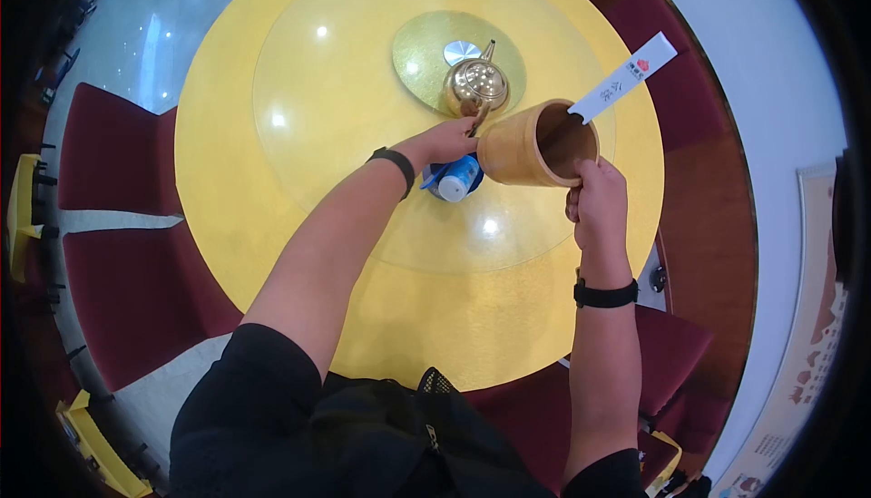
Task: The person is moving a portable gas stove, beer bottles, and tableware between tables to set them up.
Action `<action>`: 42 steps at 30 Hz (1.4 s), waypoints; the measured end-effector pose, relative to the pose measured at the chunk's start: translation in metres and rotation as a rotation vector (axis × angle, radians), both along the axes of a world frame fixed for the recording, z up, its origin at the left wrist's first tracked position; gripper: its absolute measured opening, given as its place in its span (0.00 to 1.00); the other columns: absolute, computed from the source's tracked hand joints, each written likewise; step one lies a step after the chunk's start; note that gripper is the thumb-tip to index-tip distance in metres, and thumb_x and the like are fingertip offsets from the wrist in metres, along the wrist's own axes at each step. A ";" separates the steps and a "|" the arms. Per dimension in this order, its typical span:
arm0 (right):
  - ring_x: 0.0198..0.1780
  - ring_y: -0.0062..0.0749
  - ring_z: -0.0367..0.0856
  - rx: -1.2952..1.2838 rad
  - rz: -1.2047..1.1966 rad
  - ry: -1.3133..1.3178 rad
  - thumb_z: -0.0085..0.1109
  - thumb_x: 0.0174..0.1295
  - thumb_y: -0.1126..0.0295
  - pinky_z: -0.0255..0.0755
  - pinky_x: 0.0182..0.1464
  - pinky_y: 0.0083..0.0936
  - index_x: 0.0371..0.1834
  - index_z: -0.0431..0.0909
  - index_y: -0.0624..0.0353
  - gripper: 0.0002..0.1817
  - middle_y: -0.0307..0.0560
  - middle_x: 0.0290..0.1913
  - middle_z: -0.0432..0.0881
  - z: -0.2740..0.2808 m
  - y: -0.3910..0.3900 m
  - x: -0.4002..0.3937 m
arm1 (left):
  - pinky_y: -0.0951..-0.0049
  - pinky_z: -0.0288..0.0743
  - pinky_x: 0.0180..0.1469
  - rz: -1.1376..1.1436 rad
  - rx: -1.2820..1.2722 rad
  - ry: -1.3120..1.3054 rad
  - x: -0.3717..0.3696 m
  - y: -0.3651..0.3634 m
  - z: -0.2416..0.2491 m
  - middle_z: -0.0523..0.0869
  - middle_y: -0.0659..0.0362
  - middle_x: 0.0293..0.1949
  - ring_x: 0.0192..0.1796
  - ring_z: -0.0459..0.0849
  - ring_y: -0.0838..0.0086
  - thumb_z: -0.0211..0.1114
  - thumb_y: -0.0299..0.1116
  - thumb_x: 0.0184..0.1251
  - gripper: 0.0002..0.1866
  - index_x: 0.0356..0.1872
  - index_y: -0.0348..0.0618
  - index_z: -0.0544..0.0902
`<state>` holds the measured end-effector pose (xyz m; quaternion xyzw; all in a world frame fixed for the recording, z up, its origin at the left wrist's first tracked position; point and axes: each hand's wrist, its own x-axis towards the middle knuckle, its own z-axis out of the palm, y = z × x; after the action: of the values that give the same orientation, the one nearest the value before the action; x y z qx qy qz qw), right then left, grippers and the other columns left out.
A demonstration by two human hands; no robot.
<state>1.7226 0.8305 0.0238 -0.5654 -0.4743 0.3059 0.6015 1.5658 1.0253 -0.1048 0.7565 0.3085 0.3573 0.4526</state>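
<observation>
A light wooden chopstick holder is tilted with its mouth toward the right, and my right hand grips its rim. A white paper chopstick sleeve with red and dark print sticks out of that mouth. Just left of the holder, my left hand is closed at the handle of a shiny gold teapot; its fingertips are partly hidden. The teapot's spout points away from me. Below my left hand is a blue and white cylindrical container, partly covered by the hand and holder.
The round yellow table carries a clear glass turntable. A gold round plate and a silver disc lie by the teapot. Dark red chairs stand around, with a printed banner at the right.
</observation>
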 end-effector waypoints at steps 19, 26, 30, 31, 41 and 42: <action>0.15 0.30 0.70 0.084 0.110 -0.501 0.54 0.59 0.67 0.63 0.17 0.30 0.25 0.77 0.68 0.13 0.45 0.17 0.74 -0.030 0.245 -0.052 | 0.71 0.77 0.49 0.689 -0.009 -0.036 -0.133 -0.044 -0.126 0.87 0.53 0.41 0.44 0.85 0.71 0.61 0.33 0.70 0.13 0.46 0.34 0.82; 0.27 0.43 0.82 -0.005 0.042 -0.658 0.55 0.55 0.64 0.74 0.32 0.35 0.27 0.80 0.74 0.17 0.58 0.23 0.81 -0.077 0.285 -0.073 | 0.74 0.77 0.47 0.690 -0.239 -0.113 -0.147 -0.167 -0.175 0.87 0.54 0.39 0.41 0.84 0.73 0.61 0.31 0.70 0.10 0.43 0.34 0.83; 0.32 0.50 0.84 -0.116 0.077 -0.611 0.55 0.56 0.63 0.75 0.37 0.38 0.28 0.81 0.73 0.18 0.62 0.26 0.82 -0.081 0.292 -0.067 | 0.75 0.75 0.53 0.649 -0.439 -0.183 -0.142 -0.198 -0.185 0.86 0.57 0.42 0.46 0.83 0.75 0.60 0.27 0.70 0.09 0.45 0.33 0.82; 0.33 0.50 0.84 -0.157 0.101 -0.564 0.56 0.58 0.61 0.75 0.38 0.39 0.28 0.81 0.72 0.19 0.62 0.27 0.83 -0.080 0.293 -0.067 | 0.75 0.75 0.53 0.651 -0.428 -0.171 -0.145 -0.201 -0.184 0.86 0.57 0.42 0.46 0.83 0.75 0.60 0.27 0.70 0.09 0.45 0.33 0.82; 0.49 0.53 0.83 -0.023 -0.012 -0.557 0.58 0.60 0.50 0.76 0.51 0.40 0.45 0.80 0.66 0.27 0.63 0.45 0.84 -0.063 0.247 -0.036 | 0.76 0.75 0.50 0.615 -0.452 -0.135 -0.138 -0.214 -0.183 0.86 0.59 0.42 0.45 0.82 0.78 0.61 0.28 0.70 0.09 0.45 0.35 0.82; 0.49 0.53 0.83 -0.002 -0.132 -0.588 0.59 0.59 0.49 0.76 0.51 0.40 0.48 0.78 0.66 0.28 0.62 0.45 0.84 -0.066 0.245 -0.029 | 0.75 0.76 0.48 0.626 -0.405 -0.102 -0.139 -0.212 -0.181 0.86 0.57 0.41 0.43 0.83 0.76 0.62 0.30 0.69 0.10 0.45 0.35 0.82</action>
<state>1.6935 1.0755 -0.0421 -0.6598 -0.5901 0.0898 0.4565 1.4271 0.8130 -0.2857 0.5019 0.5664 0.4474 0.4766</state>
